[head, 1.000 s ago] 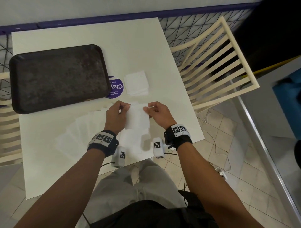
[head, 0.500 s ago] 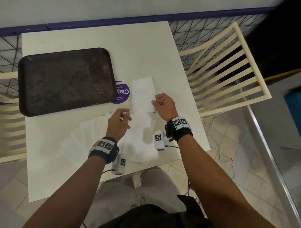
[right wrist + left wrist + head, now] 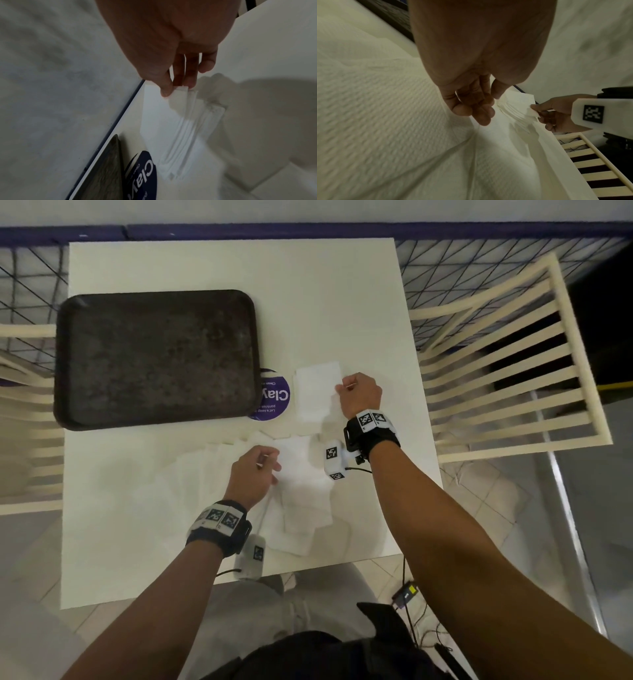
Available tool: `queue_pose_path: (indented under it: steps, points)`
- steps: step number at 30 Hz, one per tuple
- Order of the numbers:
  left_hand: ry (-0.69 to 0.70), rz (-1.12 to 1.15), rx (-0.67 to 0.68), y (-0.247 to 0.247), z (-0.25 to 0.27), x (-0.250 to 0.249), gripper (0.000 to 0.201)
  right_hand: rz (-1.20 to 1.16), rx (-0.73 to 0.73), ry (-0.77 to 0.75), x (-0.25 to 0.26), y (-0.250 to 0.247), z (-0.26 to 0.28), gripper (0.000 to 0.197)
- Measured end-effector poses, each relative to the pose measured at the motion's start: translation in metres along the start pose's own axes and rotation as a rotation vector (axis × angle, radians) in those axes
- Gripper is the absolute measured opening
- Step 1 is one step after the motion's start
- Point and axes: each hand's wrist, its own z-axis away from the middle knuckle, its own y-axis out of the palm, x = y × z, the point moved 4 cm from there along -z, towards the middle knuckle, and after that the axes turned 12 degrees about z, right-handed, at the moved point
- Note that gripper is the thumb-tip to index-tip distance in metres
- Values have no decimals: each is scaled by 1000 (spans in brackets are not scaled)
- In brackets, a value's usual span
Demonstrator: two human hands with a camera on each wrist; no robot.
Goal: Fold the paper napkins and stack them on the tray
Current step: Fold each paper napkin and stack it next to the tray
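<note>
right hand: pinching folded napkin over stack | left hand: fingers loose, seemingly touching spread napkins

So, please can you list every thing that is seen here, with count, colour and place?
tray: one, dark brown, far left of table, nothing on it
folded napkins: one small pile, white, right of the sticker
unfolded napkins: several, count unclear, white, fanned near table front
sticker: one, purple, round, partly under the tray
table: one, white
chairs: two, cream, slatted, either side of the table
left hand: on the unfolded napkins
right hand: pinches the top folded napkin's corner
</note>
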Motion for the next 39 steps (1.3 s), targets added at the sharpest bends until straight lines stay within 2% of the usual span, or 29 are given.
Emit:
queue_pose_path:
  steps: [6,11,14,18,21,24,33,39]
  points:
    - [-1,13,-12,1,-4,-2,16,-77,-42,-6,-1,-2,4,22]
    - [-30,24,-30,3,-4,-7,17,-134,-78,-73,-8,-7,38,4]
    - [-33,-24,-65,0,0,-2,13,-85,-11,-133,-19,5,74,6]
    - [-97,-230,-140,-5,9,8,15,24,50,-51,-52,27,117,8]
    - [-126,-362,-88,-2,20,12,25,83,79,26,-73,41,140,9]
    - [-164,-399,-33,2,27,19,28,127,116,44,-80,51,155,15]
    - [-95,-302,-75,6,30,15,10,66,130,68,-81,50,164,9]
    - [-46,-199,-87,7,33,11,11,-13,104,46,-81,39,168,4]
